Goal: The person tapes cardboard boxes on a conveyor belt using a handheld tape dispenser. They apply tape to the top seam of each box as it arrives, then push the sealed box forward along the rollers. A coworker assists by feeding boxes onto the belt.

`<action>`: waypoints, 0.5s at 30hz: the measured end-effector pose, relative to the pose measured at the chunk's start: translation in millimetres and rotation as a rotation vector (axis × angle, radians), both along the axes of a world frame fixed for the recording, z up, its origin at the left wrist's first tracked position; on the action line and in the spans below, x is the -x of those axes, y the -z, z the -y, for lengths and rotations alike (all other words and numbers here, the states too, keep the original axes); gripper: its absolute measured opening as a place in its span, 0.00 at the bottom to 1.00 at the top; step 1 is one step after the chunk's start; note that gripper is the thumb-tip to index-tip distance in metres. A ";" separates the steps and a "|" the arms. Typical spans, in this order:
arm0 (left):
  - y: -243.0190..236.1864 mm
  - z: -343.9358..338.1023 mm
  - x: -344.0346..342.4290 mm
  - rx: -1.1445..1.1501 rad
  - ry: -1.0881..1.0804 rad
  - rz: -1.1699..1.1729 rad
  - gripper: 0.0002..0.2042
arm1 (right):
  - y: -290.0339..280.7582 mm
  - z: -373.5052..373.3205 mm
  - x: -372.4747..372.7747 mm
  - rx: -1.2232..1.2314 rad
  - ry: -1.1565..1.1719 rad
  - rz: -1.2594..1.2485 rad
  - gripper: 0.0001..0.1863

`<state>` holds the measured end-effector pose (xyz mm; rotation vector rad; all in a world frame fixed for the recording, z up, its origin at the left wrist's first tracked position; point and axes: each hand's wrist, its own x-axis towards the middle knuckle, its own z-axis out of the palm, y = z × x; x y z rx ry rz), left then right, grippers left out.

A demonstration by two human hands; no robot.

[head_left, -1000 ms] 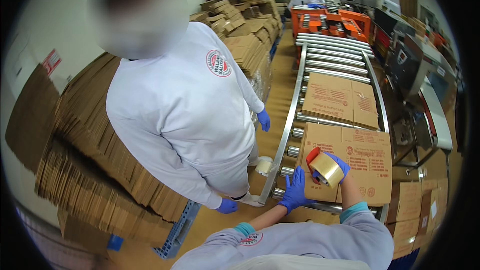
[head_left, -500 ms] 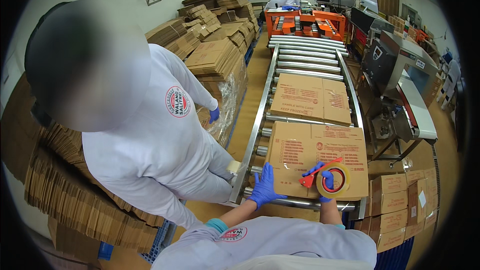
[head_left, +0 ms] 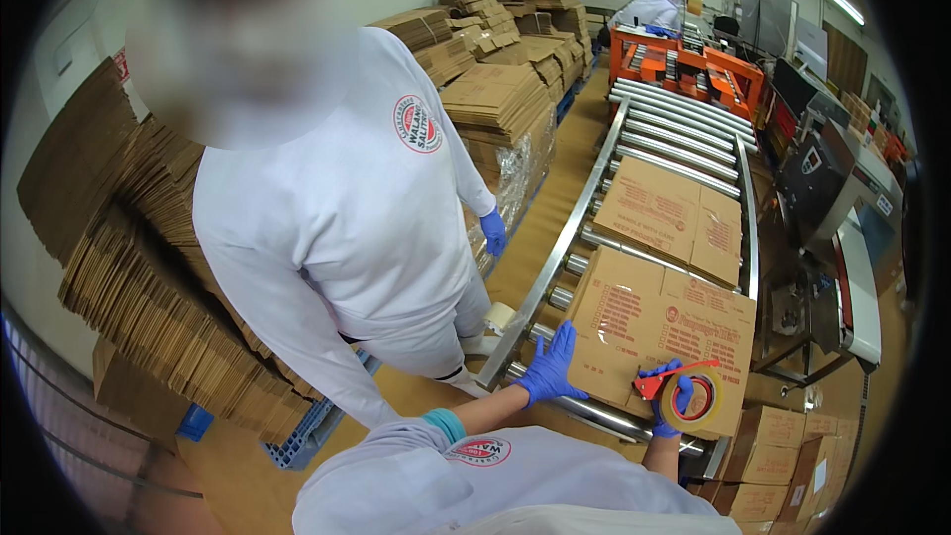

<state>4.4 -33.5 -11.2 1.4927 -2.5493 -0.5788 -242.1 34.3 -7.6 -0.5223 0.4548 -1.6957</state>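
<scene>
In a blue glove, my left hand lies open with fingers spread at the left edge of a stack of flat brown cartons. My right hand, gloved the same, is closed on a red tape dispenser over the stack's near right corner. A yellowish roll of tape sits on the dispenser and hides part of that hand. The cartons rest on the metal roller conveyor. Just beyond them lies another stack of flat cartons.
A co-worker in white stands close on the left, beside the conveyor. Behind that person rise tall piles of flattened cardboard. Closed boxes stand at the lower right. An orange-framed machine joins the conveyor's far end.
My view has swung left, so the conveyor and cartons appear further right. Both hands keep nearly the same places at the cartons, and the tape dispenser stays in my right hand.
</scene>
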 end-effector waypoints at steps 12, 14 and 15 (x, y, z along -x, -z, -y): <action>-13.7 0.3 -7.4 -0.142 0.116 -0.043 0.60 | -5.0 1.8 -1.9 -0.002 -0.035 -0.052 0.18; -44.9 -8.4 -2.2 -0.169 0.211 -0.130 0.57 | -4.1 0.3 0.1 0.010 -0.050 -0.042 0.17; -78.3 -8.4 1.5 -0.195 0.323 -0.347 0.54 | -3.0 1.0 -0.3 0.021 -0.060 -0.033 0.17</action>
